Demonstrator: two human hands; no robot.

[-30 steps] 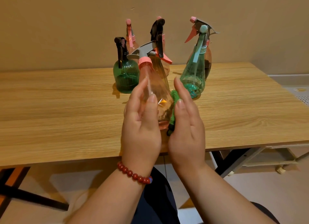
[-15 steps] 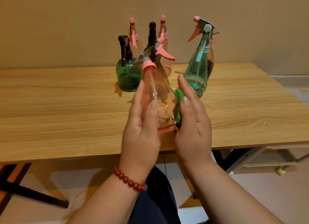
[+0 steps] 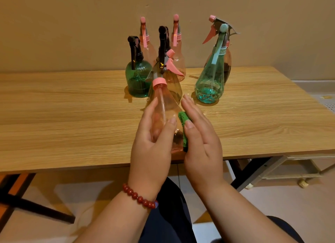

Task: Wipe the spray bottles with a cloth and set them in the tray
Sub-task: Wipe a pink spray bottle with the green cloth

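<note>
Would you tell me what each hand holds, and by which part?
Left hand grips the pink spray bottle round its body; right hand presses the green cloth against its side.

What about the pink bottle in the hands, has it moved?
Yes. The pink bottle has come down: its cap now sits lower against the dark green bottle standing behind it.

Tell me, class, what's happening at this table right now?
A person is wiping a pink spray bottle. The left hand grips it, tilted, over the near edge of the table. The right hand presses a green cloth flat against its side. More bottles, among them a teal bottle and a dark green bottle, stand upright further back on the table.
</note>
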